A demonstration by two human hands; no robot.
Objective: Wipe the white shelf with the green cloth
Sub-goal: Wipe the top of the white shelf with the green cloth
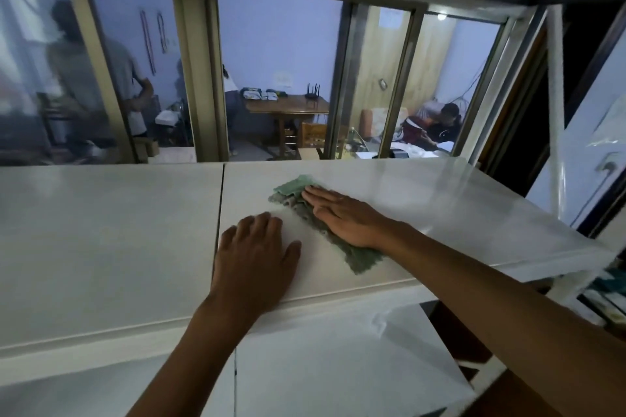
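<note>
Head view
Right hand: the right hand (342,217) lies flat with straight fingers, palm down, pressing on the green cloth (325,223).
Left hand: the left hand (255,254) rests palm down on the white shelf (111,234), fingers loosely spread and holding nothing, just beside the cloth and nearer the person than the right hand's fingertips.
Green cloth: a long, rumpled strip lying flat on the shelf under the right hand; one end sticks out beyond the fingertips, the other trails out below the wrist toward the shelf's near edge.
White shelf: a glossy top made of two panels; the seam (220,206) between them runs just left of the left hand. Both hands and the cloth are on the right panel.
Lower shelf: a second white board (338,366) shows below both forearms.
Beyond the hands: a glass partition (277,71) with metal frames stands past the shelf's far edge; behind it are a wooden table (288,105) and several people, blurred.
</note>
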